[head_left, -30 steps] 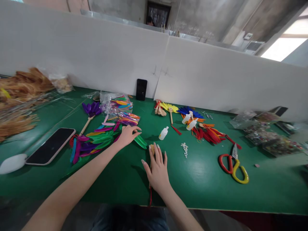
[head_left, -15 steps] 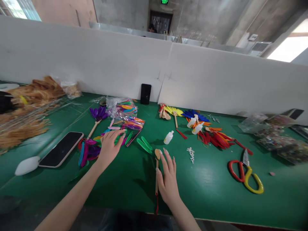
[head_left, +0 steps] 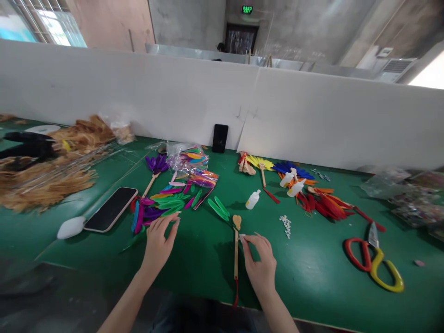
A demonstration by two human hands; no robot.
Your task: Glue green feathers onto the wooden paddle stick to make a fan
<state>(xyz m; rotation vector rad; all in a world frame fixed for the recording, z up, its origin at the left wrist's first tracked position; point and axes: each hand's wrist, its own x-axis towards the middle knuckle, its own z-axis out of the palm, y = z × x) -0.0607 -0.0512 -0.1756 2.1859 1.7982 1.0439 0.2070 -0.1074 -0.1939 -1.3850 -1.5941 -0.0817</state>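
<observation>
Left hand (head_left: pixel 160 238) loosely curved, right hand (head_left: pixel 260 259) in a fingertip pinch

Two phones (head_left: pixel 111 209) (head_left: pixel 220 138), three bottles (head_left: pixel 253 200) (head_left: pixel 286 179) (head_left: pixel 296 188), one pair of scissors (head_left: pixel 373 235)
Two hands (head_left: pixel 159 240) (head_left: pixel 261 259) at lower center; mid-frame, one heart-topped stick (head_left: pixel 236 254) and two long green feathers (head_left: pixel 217 209) (head_left: pixel 222 207).

Left hand (head_left: pixel 160 235) and right hand (head_left: pixel 261 262) both left bare, slim fingers seen on each. Nails (head_left: pixel 242 237) worn kinda long, pale, bit shiny; exact tip shape can't be made out, too small. Left forearm (head_left: pixel 129 296) and right forearm (head_left: pixel 278 311) bare too, slim, narrowed at wrists, cut off by bottom edge of view. Dark clothing (head_left: pixel 180 320) just about spotted down at lap, bluish tint maybe, mostly swallowed by shadow, so fabric can't be told.
</observation>
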